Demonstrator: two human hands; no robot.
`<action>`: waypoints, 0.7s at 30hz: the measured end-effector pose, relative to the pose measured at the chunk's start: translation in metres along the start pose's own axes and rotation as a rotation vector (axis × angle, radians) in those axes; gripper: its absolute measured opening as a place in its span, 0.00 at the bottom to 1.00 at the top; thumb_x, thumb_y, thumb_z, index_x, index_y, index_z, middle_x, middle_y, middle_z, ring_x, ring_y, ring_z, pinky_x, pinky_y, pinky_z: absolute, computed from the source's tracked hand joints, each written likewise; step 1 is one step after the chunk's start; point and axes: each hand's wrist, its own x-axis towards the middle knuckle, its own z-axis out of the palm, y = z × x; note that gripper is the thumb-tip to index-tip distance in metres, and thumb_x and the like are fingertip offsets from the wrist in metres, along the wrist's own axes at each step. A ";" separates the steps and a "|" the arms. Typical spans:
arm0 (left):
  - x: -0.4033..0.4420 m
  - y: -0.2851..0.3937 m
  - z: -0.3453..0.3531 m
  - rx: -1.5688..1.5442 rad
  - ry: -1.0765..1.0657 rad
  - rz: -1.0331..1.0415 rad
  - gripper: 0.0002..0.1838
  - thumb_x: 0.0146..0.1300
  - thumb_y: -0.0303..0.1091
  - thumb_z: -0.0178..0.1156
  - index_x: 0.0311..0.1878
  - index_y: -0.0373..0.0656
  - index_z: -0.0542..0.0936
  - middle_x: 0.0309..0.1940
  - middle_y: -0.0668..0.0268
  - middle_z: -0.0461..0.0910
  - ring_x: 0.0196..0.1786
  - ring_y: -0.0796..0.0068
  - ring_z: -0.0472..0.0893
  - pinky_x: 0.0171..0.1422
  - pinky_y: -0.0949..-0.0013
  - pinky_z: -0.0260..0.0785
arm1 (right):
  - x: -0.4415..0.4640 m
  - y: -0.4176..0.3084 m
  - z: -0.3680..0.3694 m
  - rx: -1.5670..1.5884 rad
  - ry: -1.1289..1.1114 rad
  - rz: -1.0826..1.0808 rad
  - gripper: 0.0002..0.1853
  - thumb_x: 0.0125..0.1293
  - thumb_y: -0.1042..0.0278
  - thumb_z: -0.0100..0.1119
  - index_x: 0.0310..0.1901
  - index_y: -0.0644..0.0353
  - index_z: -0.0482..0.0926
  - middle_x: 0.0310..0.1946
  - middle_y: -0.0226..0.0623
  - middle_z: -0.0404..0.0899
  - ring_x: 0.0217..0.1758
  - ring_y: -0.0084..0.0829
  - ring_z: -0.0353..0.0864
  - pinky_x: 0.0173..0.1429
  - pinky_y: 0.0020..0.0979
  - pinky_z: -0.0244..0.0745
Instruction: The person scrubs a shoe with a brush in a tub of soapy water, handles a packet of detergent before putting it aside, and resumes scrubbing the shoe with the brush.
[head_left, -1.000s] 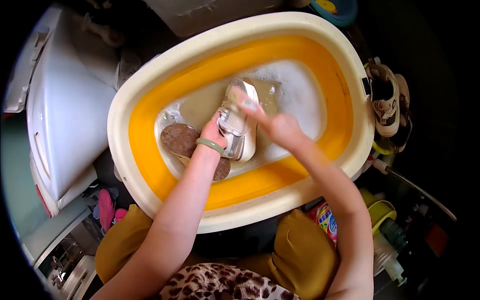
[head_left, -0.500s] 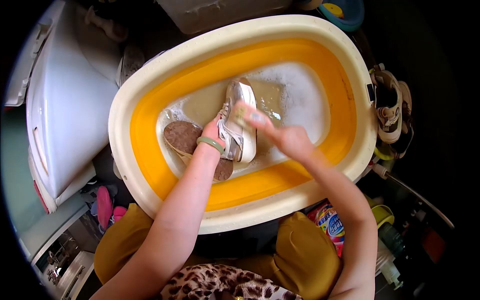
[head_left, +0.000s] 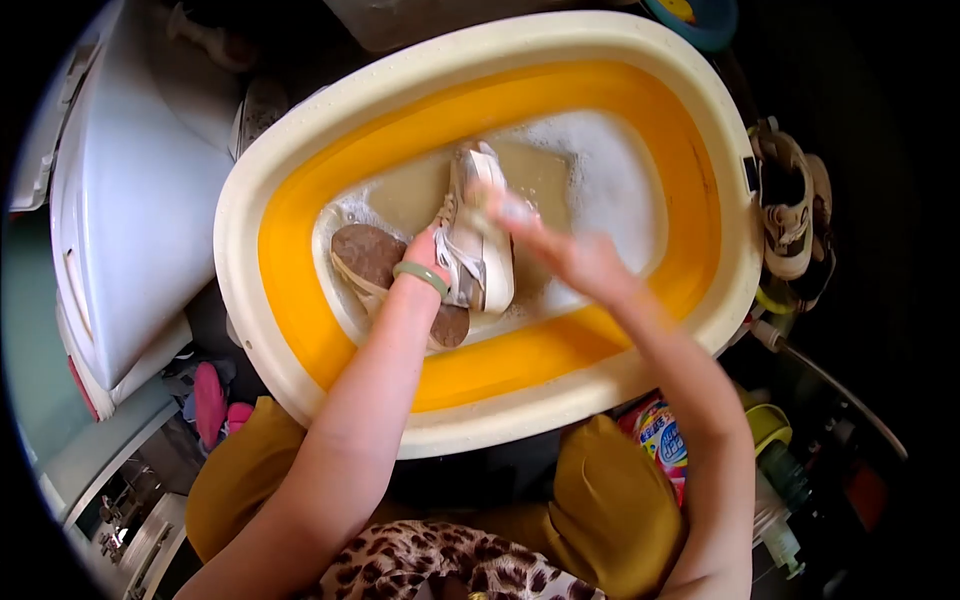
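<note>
A wet white and grey sneaker (head_left: 495, 265) is held on its side above the murky water, its pale sole edge turned to the right. My left hand (head_left: 428, 255), with a green bangle at the wrist, grips it on the lace side. Against the sneaker's upper part, my right hand (head_left: 565, 250) presses a small pale brush (head_left: 485, 207); both are smeared by motion. The second shoe (head_left: 368, 258) lies with its brown sole up in the basin, partly hidden behind my left hand and wrist.
The yellow basin with its cream rim (head_left: 235, 220) holds soapy water, with white foam (head_left: 615, 190) at the right. A pair of sneakers (head_left: 788, 210) stands outside on the right. A detergent bag (head_left: 660, 440) is by my right knee, a white fixture (head_left: 140, 220) at left.
The basin and shoes sit slightly higher in view. My right hand and the brush have shifted only a little along the sneaker; my left hand keeps its grip.
</note>
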 end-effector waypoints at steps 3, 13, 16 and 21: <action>-0.001 -0.001 0.001 0.061 -0.002 0.072 0.18 0.70 0.39 0.40 0.55 0.41 0.72 0.51 0.58 0.76 0.52 0.62 0.76 0.60 0.58 0.66 | 0.051 0.006 -0.011 0.071 0.240 0.041 0.27 0.64 0.66 0.50 0.62 0.24 0.62 0.23 0.45 0.75 0.20 0.40 0.75 0.25 0.36 0.72; -0.021 -0.004 0.022 0.133 0.039 0.213 0.16 0.68 0.38 0.45 0.52 0.39 0.72 0.49 0.59 0.76 0.50 0.63 0.77 0.56 0.60 0.69 | -0.041 -0.009 0.001 0.128 0.182 0.058 0.26 0.63 0.63 0.51 0.61 0.22 0.64 0.17 0.43 0.73 0.19 0.39 0.75 0.27 0.36 0.72; -0.051 -0.026 0.063 0.164 0.009 0.451 0.12 0.67 0.35 0.49 0.47 0.37 0.73 0.45 0.59 0.76 0.45 0.66 0.77 0.49 0.65 0.70 | -0.036 0.014 -0.034 0.748 0.331 0.346 0.25 0.65 0.68 0.49 0.63 0.36 0.64 0.36 0.31 0.80 0.17 0.22 0.65 0.23 0.24 0.65; -0.050 -0.084 0.043 1.675 0.142 0.879 0.20 0.59 0.36 0.58 0.50 0.31 0.71 0.40 0.58 0.79 0.41 0.72 0.77 0.48 0.72 0.67 | -0.055 0.032 -0.043 1.005 0.504 0.365 0.24 0.66 0.70 0.48 0.64 0.48 0.64 0.51 0.22 0.76 0.20 0.15 0.60 0.25 0.18 0.62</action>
